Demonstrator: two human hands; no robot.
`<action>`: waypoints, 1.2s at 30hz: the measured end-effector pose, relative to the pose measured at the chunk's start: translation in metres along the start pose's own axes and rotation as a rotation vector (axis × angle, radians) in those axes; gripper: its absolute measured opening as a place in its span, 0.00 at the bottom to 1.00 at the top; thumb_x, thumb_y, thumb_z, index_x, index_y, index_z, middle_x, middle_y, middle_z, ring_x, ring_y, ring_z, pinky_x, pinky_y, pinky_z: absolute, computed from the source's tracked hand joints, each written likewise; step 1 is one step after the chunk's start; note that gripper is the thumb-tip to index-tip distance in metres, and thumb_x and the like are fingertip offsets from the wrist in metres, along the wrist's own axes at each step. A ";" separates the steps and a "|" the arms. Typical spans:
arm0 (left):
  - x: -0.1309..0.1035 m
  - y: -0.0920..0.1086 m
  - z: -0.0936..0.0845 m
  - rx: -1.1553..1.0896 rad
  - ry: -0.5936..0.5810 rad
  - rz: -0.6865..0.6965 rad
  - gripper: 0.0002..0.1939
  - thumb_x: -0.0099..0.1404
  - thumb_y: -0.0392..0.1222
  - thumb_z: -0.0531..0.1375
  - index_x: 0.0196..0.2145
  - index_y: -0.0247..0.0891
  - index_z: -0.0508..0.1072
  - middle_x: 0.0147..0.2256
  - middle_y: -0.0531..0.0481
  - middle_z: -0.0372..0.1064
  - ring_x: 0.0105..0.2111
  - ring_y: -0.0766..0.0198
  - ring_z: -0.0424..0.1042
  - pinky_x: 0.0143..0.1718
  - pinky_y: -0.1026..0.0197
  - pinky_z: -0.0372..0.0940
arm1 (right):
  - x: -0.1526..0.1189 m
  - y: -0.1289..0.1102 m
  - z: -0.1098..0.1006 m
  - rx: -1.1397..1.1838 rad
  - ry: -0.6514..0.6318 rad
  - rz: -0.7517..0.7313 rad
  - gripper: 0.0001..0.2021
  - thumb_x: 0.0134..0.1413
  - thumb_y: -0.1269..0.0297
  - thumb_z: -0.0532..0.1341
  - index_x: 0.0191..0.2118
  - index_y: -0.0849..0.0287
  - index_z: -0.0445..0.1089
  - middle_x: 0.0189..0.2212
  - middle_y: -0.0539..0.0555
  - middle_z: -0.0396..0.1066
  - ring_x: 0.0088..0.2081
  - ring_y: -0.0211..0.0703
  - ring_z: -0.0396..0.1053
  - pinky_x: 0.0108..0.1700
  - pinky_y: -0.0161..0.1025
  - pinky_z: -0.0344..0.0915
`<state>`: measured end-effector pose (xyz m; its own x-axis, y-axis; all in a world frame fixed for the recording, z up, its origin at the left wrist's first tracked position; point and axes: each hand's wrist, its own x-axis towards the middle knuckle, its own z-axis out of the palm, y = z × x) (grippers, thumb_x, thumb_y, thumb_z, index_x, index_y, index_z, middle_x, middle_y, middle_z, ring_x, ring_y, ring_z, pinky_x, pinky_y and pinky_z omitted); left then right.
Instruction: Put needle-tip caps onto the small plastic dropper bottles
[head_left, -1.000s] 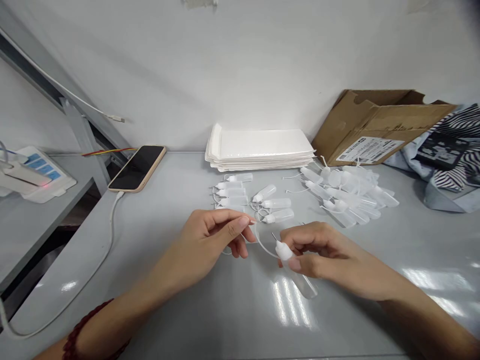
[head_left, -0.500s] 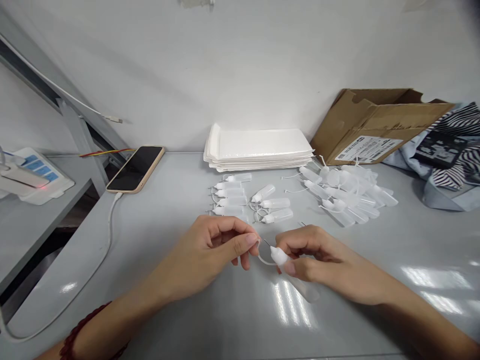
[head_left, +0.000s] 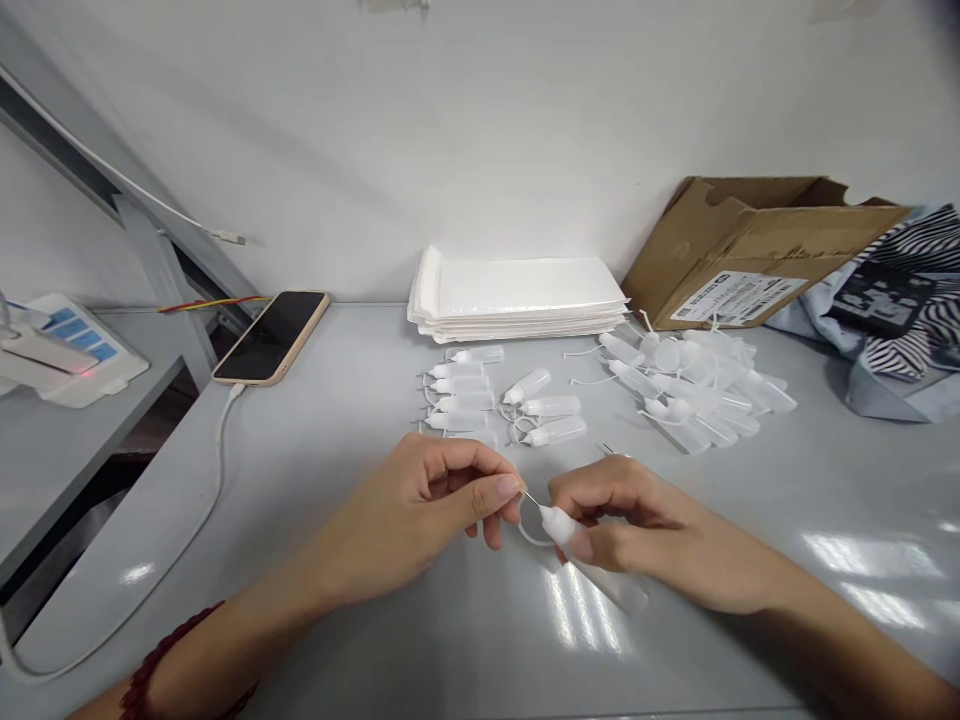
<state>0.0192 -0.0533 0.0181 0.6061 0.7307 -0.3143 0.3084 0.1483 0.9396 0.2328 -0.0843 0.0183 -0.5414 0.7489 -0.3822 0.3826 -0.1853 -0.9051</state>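
Note:
My right hand [head_left: 637,520] pinches a small translucent bottle [head_left: 559,526] near its white cap, its body slanting down to the right. A thin metal needle points up and left from the cap. The fingertips of my left hand [head_left: 442,505] are closed on the end of the bottle's white strap [head_left: 531,537], at the needle's tip; the strap's end is hidden by them. Beyond my left hand lie several bottles in a column [head_left: 461,385], with three more [head_left: 553,406] beside them. A loose pile of bottles [head_left: 701,385] lies beyond my right hand.
A stack of white padded envelopes [head_left: 525,290] lies against the wall, beside an open cardboard box [head_left: 765,240]. Striped cloth [head_left: 900,350] is at the far right. On the left are a phone [head_left: 271,338] with a white cable [head_left: 217,470] and a white device [head_left: 82,350].
My left fingertips and the needle's tip have come together. The bottle's cap has shifted slightly down, and the strap now bows lower between my hands.

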 end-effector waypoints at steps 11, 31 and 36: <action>-0.001 0.000 0.002 0.044 0.021 0.032 0.11 0.65 0.46 0.56 0.30 0.38 0.74 0.26 0.56 0.70 0.27 0.70 0.68 0.32 0.68 0.62 | 0.001 0.001 0.002 0.060 -0.005 0.022 0.09 0.49 0.64 0.55 0.21 0.60 0.60 0.18 0.45 0.49 0.22 0.33 0.48 0.23 0.34 0.45; -0.003 0.006 0.005 0.265 0.054 0.051 0.10 0.63 0.39 0.55 0.24 0.37 0.71 0.21 0.57 0.67 0.25 0.71 0.66 0.27 0.71 0.60 | 0.008 0.007 0.006 0.116 -0.038 0.014 0.08 0.47 0.66 0.56 0.21 0.61 0.60 0.17 0.44 0.48 0.21 0.31 0.47 0.22 0.34 0.44; -0.001 0.005 0.007 0.270 0.058 0.062 0.10 0.62 0.39 0.55 0.25 0.37 0.72 0.22 0.57 0.68 0.25 0.71 0.66 0.27 0.71 0.60 | 0.008 0.007 0.006 0.123 -0.045 0.016 0.07 0.48 0.67 0.56 0.22 0.61 0.62 0.17 0.44 0.49 0.21 0.31 0.47 0.22 0.34 0.44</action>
<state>0.0250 -0.0578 0.0225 0.5890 0.7710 -0.2422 0.4612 -0.0747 0.8841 0.2267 -0.0838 0.0076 -0.5700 0.7162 -0.4026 0.2987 -0.2759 -0.9136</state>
